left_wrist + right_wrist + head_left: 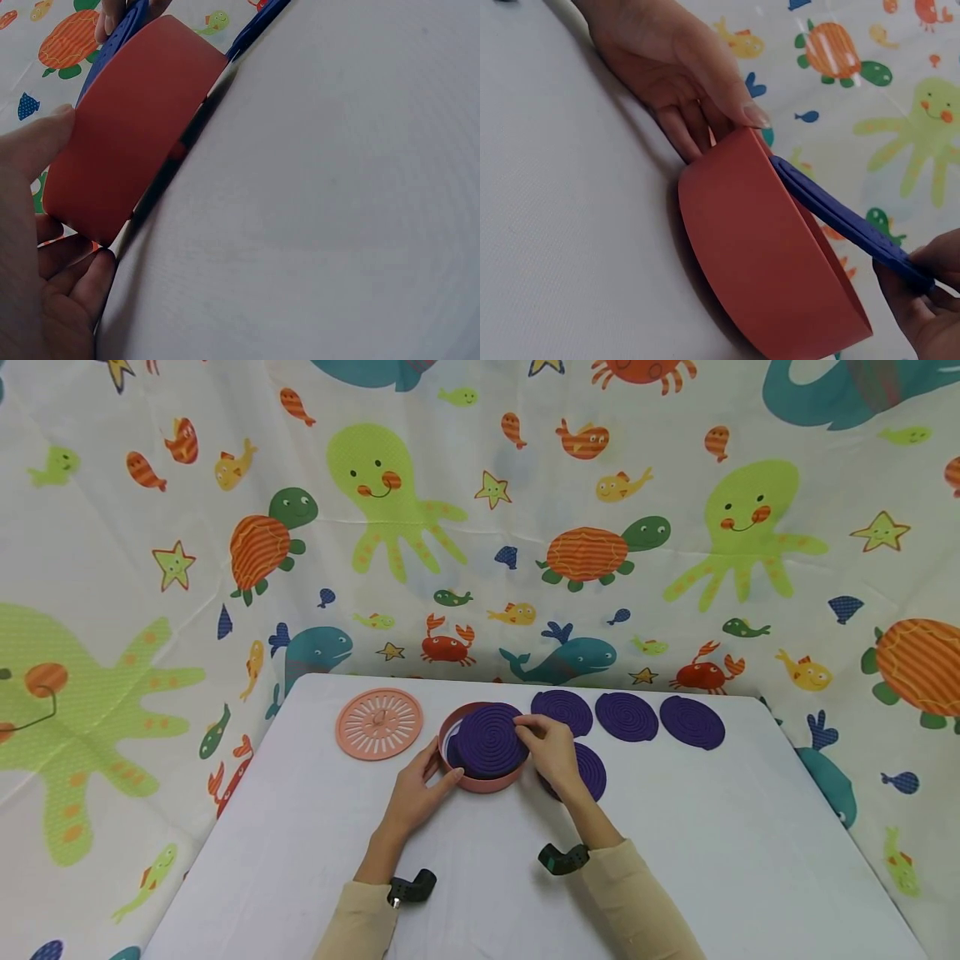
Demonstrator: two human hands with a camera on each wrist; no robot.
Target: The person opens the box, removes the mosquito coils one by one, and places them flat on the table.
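A round coral-coloured tin (483,785) stands on the table, and something purple shows inside it below a raised disc. My left hand (417,791) grips the tin at its left side, with the thumb on the near rim and the fingers round the wall. My right hand (553,752) pinches the right edge of a purple spiral mosquito coil (491,741) between thumb and fingers. This coil is tilted over the tin's mouth; in the right wrist view the coil (847,217) slants down, its far end at the rim near my left thumb.
A coral slotted lid (379,724) with a small centre knob lies left of the tin. Several more purple coils (627,717) lie to the right, one (592,770) partly behind my right wrist. A sea-animal print curtain (465,527) hangs behind the white table (300,860).
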